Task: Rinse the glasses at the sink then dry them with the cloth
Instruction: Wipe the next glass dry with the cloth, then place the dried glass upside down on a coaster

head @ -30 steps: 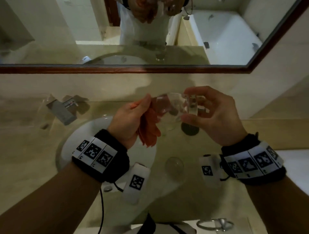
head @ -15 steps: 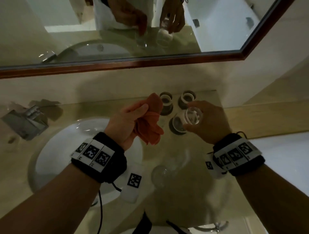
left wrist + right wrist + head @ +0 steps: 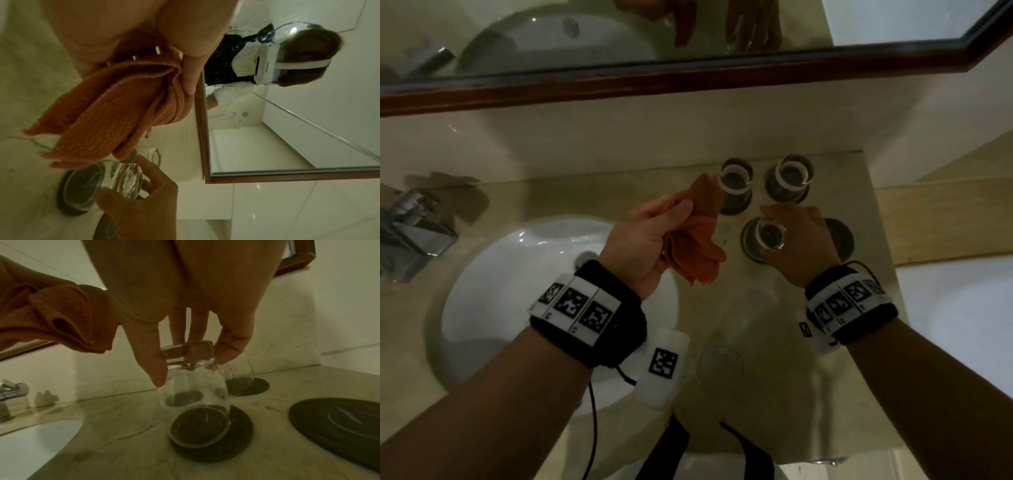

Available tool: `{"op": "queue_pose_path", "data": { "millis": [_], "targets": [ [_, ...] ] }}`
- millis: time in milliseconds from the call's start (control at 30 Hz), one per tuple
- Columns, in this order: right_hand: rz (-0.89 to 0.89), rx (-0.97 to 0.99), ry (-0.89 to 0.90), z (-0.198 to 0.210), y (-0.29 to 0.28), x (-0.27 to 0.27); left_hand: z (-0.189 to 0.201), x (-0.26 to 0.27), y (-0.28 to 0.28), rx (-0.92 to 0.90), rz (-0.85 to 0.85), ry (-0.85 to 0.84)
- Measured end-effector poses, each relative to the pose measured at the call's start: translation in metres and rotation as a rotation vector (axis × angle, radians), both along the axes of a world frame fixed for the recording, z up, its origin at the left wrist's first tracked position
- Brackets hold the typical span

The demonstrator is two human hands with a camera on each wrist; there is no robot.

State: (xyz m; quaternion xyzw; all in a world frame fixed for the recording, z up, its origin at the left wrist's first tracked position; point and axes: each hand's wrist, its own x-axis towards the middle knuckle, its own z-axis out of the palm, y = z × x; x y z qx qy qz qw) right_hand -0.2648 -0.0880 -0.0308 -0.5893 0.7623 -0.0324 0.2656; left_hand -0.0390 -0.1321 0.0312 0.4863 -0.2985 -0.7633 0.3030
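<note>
Right hand [image 3: 796, 240] is over the lower-middle coaster [image 3: 216, 443], fingertips pinched round the thick base of an upside-down glass [image 3: 195, 394], its rim tilted with the near edge lifted, so I can't say it's fully seated. Left hand [image 3: 647, 240], centre of the head view, grips the bunched orange cloth [image 3: 695, 246] and nothing else.

Progress, as I read it: 2 more glasses [image 3: 736, 178] sit on dark coasters at the upper centre of the head view, beside each other against the wall. That makes 3 glasses at the drying spot, which suggests rinsing and wiping are largely done for these. 1 empty coaster [image 3: 337, 421] lies at the right of the right wrist view, so a 4th glass may be left. Something faint and round shows on the counter low in the head view, but it's too dim to call.

What the views split between them: the head view alone shows the white sink [image 3: 493, 291] at left and the tap [image 3: 410, 229] at the far left edge. The right wrist view alone shows the glass's tilt on the coaster. The left wrist view shows the cloth's folds hanging just above the held glass, apart from it.
</note>
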Motion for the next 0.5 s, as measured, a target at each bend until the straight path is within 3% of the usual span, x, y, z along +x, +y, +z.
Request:
{"op": "queue_pose_path", "data": {
  "millis": [367,500],
  "targets": [
    [-0.049,-0.042,-0.014,0.002,0.005,0.007,-0.009,0.005,-0.002,-0.014,-0.027,-0.015],
    [0.089,-0.122,-0.005,0.014,0.034,0.025,-0.001,0.011,0.006,-0.042,-0.025,-0.010]
  ]
}}
